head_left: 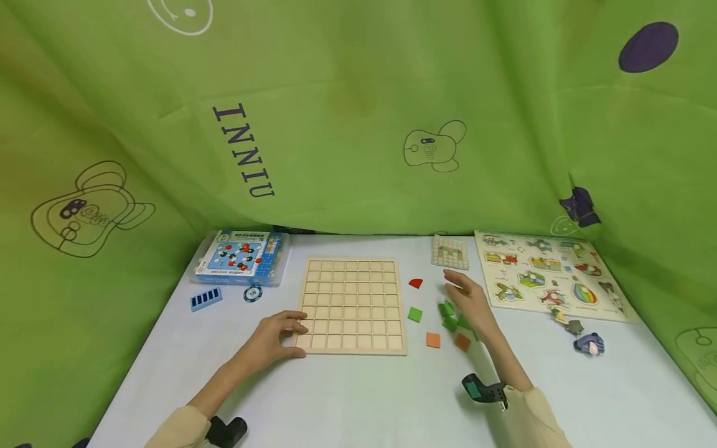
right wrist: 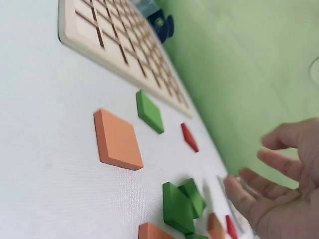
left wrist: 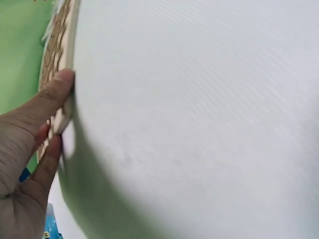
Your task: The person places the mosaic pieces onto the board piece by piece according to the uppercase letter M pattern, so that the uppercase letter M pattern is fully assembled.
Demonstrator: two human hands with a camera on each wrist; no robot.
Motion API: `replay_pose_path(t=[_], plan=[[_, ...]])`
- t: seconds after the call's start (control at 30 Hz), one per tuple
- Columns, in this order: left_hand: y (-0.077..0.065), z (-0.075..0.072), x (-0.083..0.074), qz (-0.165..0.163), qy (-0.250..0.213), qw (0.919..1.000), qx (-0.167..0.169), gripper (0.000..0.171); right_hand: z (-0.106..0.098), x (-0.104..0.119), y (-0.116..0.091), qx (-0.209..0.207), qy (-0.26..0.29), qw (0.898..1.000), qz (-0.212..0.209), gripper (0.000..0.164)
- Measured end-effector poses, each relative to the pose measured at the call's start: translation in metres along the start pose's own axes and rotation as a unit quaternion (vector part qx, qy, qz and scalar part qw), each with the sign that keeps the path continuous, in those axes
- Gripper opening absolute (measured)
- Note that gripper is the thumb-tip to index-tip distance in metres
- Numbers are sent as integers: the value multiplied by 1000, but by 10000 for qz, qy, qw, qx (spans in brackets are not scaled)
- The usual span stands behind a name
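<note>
A wooden grid board [head_left: 353, 306] lies on the table before the person. At its near left corner the left hand [head_left: 278, 336] holds it, thumb on the front edge and fingers along the left side; the left wrist view has thumb and fingers on either side of that corner. The right hand [head_left: 470, 305] is held over the table with nothing in its loosely bent fingers. Below and beside it are several green tiles [head_left: 448, 309], some overlapping. An orange tile [head_left: 433, 340], a single green square [head_left: 415, 314] and a red quarter-circle piece [head_left: 416, 283] lie between board and hand.
A pattern card [head_left: 450, 252] lies behind the right hand, beside a picture puzzle board [head_left: 551, 274]. Small figures [head_left: 589, 344] sit at the right. Back left are a boxed molecule set [head_left: 238, 258], a blue slotted block [head_left: 206, 299] and a round chip [head_left: 253, 294]. Green cloth surrounds the table.
</note>
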State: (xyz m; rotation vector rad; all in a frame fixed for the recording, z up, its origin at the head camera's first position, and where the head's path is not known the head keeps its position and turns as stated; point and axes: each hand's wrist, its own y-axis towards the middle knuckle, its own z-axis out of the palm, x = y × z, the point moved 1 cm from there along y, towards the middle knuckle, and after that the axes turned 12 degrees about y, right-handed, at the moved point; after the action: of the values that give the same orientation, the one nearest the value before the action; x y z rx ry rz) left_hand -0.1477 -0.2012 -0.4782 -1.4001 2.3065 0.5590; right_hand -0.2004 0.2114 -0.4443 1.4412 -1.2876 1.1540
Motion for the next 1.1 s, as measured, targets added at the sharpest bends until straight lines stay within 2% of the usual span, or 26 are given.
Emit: replay_pose_path(t=[0.17, 0.33, 0.53, 0.77, 0.93, 1.1], plan=[[1, 0, 3, -136, -447, 9989, -43, 33, 5, -18, 25, 366, 113, 9988, 298, 44], [3, -1, 2, -205, -467, 9987, 28, 31, 16, -25, 44, 589, -15, 9977, 335, 45], [4, -3, -1, -331, -602, 9976, 131, 31, 21, -28, 62, 1103, 172, 9937, 89, 46], [6, -4, -1, -308, -695, 9969, 199, 31, 15, -33, 74, 1564, -92, 9876, -117, 38], [7, -3, -1, -332, -688, 9969, 183, 31, 12, -36, 77, 1559, -191, 9870, -348, 33], [7, -3, -2, -444, -571, 9973, 150, 31, 14, -35, 75, 1186, -142, 9916, -493, 33]])
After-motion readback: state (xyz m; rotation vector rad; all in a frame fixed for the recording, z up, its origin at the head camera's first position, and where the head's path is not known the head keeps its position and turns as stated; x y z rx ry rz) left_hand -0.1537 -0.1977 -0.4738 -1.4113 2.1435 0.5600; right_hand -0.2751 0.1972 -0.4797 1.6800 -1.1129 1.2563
